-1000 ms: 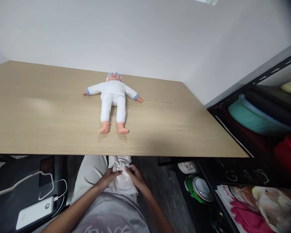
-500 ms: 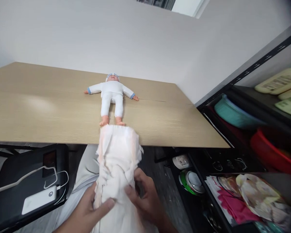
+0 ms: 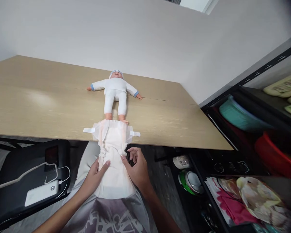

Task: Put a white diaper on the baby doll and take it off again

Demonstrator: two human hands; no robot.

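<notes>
An unfolded white diaper [image 3: 113, 166] stretches from the table's front edge back over my lap, its two side tabs spread out on the tabletop. My left hand [image 3: 97, 173] grips its left edge, thumb on top and fingers mostly hidden beneath. At the right edge, my right hand [image 3: 137, 166] has its thumb on the diaper, with bent fingers showing beside it; part of that grip is hidden. Just beyond the diaper's far end, a baby doll [image 3: 115, 89] in white clothes and a patterned headband lies on its back, arms spread and feet toward me.
The wooden table [image 3: 50, 106] meets a pale wall. On the left, a black seat [image 3: 12, 174] carries a white power bank [image 3: 41, 193] with cables. Shelving at right holds a teal basin [image 3: 240, 113], a red basin [image 3: 276, 155] and bagged items [image 3: 257, 197].
The diaper's far end has flattened and its side tabs now lie spread. Both hands have moved forward slightly, toward the table. The doll stays in place while the view shifts a little.
</notes>
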